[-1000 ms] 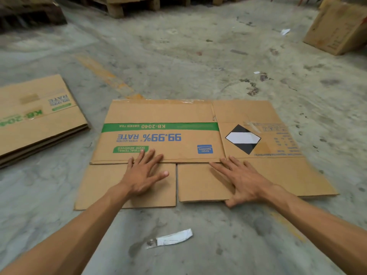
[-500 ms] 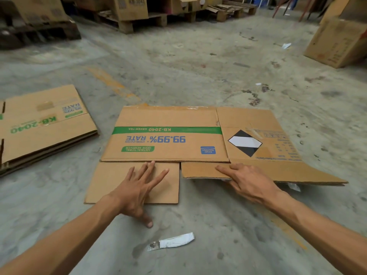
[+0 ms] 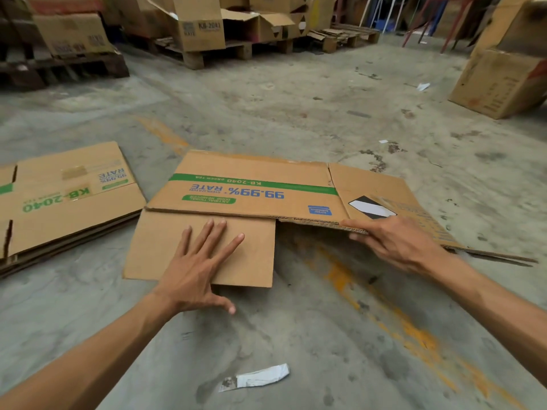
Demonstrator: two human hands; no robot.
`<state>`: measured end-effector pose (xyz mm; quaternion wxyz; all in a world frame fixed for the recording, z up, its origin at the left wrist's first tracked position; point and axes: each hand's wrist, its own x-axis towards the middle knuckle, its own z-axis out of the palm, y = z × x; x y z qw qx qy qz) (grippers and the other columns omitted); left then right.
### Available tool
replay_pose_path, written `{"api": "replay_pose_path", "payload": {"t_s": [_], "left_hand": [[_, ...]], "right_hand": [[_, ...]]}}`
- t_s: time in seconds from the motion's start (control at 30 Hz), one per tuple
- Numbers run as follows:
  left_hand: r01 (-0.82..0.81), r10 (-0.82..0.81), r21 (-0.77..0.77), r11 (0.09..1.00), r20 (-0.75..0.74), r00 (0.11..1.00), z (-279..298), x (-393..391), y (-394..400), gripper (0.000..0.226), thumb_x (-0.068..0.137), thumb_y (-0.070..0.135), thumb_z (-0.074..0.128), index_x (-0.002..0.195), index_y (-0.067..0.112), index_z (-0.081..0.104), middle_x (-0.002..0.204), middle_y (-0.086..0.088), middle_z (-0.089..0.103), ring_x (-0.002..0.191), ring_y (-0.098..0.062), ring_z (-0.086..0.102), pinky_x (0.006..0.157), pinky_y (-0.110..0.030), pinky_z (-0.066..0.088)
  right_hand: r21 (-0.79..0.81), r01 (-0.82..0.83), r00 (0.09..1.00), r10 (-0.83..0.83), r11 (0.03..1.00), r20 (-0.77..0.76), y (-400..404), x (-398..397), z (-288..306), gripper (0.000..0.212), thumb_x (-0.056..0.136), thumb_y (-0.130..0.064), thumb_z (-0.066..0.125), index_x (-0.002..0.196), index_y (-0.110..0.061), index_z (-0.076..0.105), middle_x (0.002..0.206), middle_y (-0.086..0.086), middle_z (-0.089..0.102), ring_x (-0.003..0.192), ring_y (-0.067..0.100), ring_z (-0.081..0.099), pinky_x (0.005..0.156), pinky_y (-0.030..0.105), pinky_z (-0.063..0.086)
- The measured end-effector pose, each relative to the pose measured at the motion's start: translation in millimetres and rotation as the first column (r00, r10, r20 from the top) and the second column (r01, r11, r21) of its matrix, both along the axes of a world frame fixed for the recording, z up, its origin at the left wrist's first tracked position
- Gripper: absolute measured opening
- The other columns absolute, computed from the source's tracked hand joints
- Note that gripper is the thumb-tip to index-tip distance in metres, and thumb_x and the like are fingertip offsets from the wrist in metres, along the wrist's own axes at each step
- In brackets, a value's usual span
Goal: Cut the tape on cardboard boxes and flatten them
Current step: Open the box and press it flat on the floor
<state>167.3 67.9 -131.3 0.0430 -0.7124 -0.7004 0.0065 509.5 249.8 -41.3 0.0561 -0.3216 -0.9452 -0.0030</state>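
A flattened brown cardboard box (image 3: 254,184) with a green stripe and blue "99.99% RATE" print lies on the concrete floor in front of me. My left hand (image 3: 198,267) rests flat, fingers spread, on its near left flap (image 3: 165,250), thumb off the flap's edge on the floor. My right hand (image 3: 393,241) grips the near right edge of the box, thumb on top, fingers underneath, and that edge is lifted off the floor.
A stack of flattened boxes (image 3: 65,196) lies at the left. A white scrap of tape (image 3: 257,377) lies on the floor near me. Pallets with open boxes (image 3: 201,28) stand at the back, and an upright box (image 3: 500,81) at the far right.
My right hand went from pressing flat on the right flap to gripping the box's edge and raising it. My left hand slid back towards me on the left flap. The view tilted up.
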Motion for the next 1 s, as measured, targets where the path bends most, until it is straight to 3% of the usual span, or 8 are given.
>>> {"api": "replay_pose_path", "payload": {"t_s": [0.07,0.17,0.27,0.37,0.5,0.63,0.87,1.0], "left_hand": [[0.0,0.006,0.084,0.996,-0.061,0.998,5,-4,7,0.129,0.052,0.091,0.058,0.156,0.035,0.008,0.163,-0.014,0.01,0.15,-0.034,0.01,0.115,-0.06,0.015],[-0.014,0.037,0.176,0.984,-0.129,0.991,15,-12,18,0.122,0.055,0.043,0.084,0.155,0.038,0.015,0.161,-0.016,0.02,0.147,-0.033,0.022,0.113,-0.056,0.022],[-0.02,0.034,0.099,0.995,-0.139,0.99,35,-19,31,0.11,0.068,0.015,0.07,0.152,0.05,0.007,0.161,-0.008,0.023,0.147,-0.029,0.026,0.112,-0.054,0.027],[-0.066,0.066,-0.043,0.997,0.002,0.998,61,-17,44,0.087,0.085,0.009,0.05,0.148,0.055,0.013,0.16,0.006,0.026,0.146,-0.019,0.028,0.109,-0.038,0.034],[-0.114,0.117,-0.03,0.993,0.108,0.987,81,-11,49,0.08,0.086,0.007,0.046,0.144,0.057,0.026,0.156,0.01,0.035,0.14,-0.016,0.04,0.104,-0.032,0.041],[-0.122,0.121,0.048,0.991,0.032,0.992,115,-12,51,0.076,0.091,0.008,0.044,0.145,0.058,0.024,0.153,0.012,0.038,0.129,-0.023,0.05,0.097,-0.037,0.045],[-0.138,0.141,0.108,0.984,-0.013,0.99,189,-40,38,0.071,0.092,0.012,0.046,0.146,0.053,0.027,0.155,0.006,0.038,0.138,-0.017,0.041,0.102,-0.039,0.04],[-0.217,0.223,0.137,0.966,-0.023,0.975,226,-71,7,0.07,0.093,0.011,0.043,0.146,0.053,0.026,0.157,0.006,0.034,0.142,-0.015,0.034,0.106,-0.038,0.036]], "right_hand": [[0.015,0.015,1.0,-0.015,1.0,-0.022,5,1,13,0.059,0.089,-0.06,0.023,0.137,-0.04,0.049,0.097,0.013,0.072,0.084,0.035,0.064,0.067,0.035,0.04],[0.004,0.027,0.998,-0.027,1.0,-0.05,5,0,22,0.057,0.089,-0.058,0.027,0.136,-0.037,0.052,0.102,0.015,0.072,0.088,0.036,0.063,0.069,0.035,0.039],[-0.012,0.051,0.998,-0.05,0.999,0.043,10,-9,12,0.041,0.098,-0.045,0.039,0.138,-0.039,0.045,0.108,0.01,0.07,0.094,0.033,0.063,0.075,0.037,0.046],[-0.127,0.084,0.99,-0.068,0.988,0.126,11,-22,-5,0.049,0.092,-0.017,0.05,0.137,-0.033,0.039,0.117,0.01,0.066,0.1,0.032,0.061,0.078,0.04,0.049],[-0.077,0.18,0.972,-0.166,0.981,0.168,-1,-25,-21,0.058,0.092,-0.025,0.052,0.144,-0.033,0.028,0.14,0.005,0.048,0.122,0.032,0.048,0.096,0.047,0.043],[-0.052,0.22,0.975,-0.221,0.974,-0.004,-8,-23,-6,0.06,0.098,-0.019,0.042,0.147,-0.044,0.022,0.148,0.003,0.045,0.13,0.027,0.04,0.097,0.048,0.043],[0.037,0.174,0.948,-0.157,0.984,-0.278,-35,-61,65,0.059,0.09,-0.003,0.049,0.137,-0.039,0.048,0.135,0.001,0.059,0.119,0.034,0.057,0.085,0.051,0.053],[0.091,0.101,0.938,-0.064,0.991,-0.341,-50,-107,99,0.062,0.084,0.004,0.052,0.132,-0.035,0.055,0.13,-0.003,0.063,0.114,0.033,0.062,0.077,0.051,0.056]]}}
